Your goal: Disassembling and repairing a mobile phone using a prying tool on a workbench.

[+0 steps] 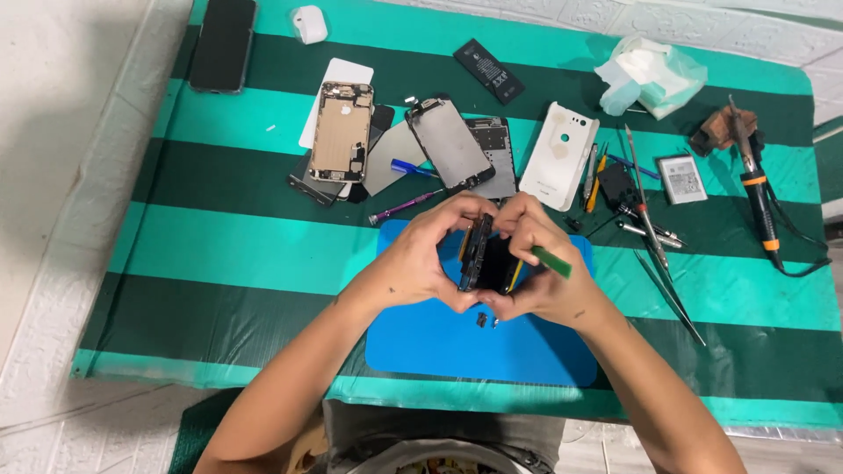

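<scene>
Head view: the left hand [413, 263] grips a dark phone [485, 259] held on edge over the blue mat [421, 347]; the right hand [544, 272] clamps its other side and a green pry tool [551, 262]. Best to pry gently with steady, even pressure. Loose screws [487, 320] lie just below; tweezers [672, 281] and a soldering iron [760, 197] crowd the surface's right.
</scene>
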